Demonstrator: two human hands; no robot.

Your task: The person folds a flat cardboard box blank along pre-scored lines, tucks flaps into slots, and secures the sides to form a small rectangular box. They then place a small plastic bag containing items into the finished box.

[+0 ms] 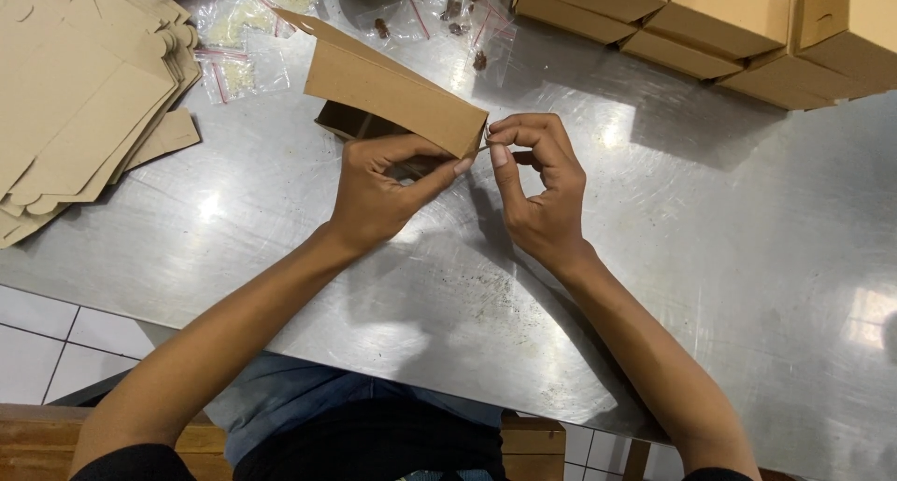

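Both hands pinch the near corner of a half-folded brown cardboard box (392,93): the left hand (378,196) closes thumb and fingers on its lower edge, and the right hand (537,187) clamps fingertips on the same corner from the other side. The box stands tilted on the scratched steel table (729,219), just beyond the knuckles, its dark inside showing under a raised flap. Flat cardboard blanks (79,89) lie stacked to the left.
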